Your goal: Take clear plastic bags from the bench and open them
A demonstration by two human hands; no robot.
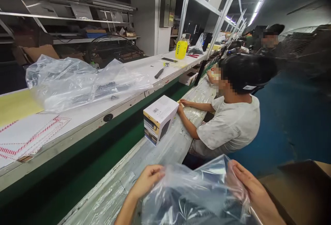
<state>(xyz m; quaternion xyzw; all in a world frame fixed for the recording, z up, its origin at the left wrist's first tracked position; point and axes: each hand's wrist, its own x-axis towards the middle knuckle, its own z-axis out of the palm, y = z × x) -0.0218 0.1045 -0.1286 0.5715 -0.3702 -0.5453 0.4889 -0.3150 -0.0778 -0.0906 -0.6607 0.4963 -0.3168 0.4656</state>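
The clear plastic bag (196, 190) sits at the bottom of the head view, held up between both hands over the near edge of the film-covered bench (144, 156). The left hand (146, 181) is closed in a pinch on the bag's left upper edge; the right hand (248, 183) lies flatter against its right side, fingers wrapped round the film and gripping it. Something dark shows through the plastic low down, though the crinkled film and the frame edge make it hard to say what it is. The bag looks thin, soft and slippery, nearly weightless by itself, so any heft would come from the contents; it is likely best taken by the rim at two opposite points, as it is now, since a grip in the middle would only bunch it.

Further along the bench a white product box (160, 118) stands, well apart from the hands, with a seated co-worker (230, 121) just beyond it. Across the green conveyor (85, 159), a second crumpled plastic bag (77, 80) lies on the white shelf (85, 114), with a yellow bottle (181, 48) further down.
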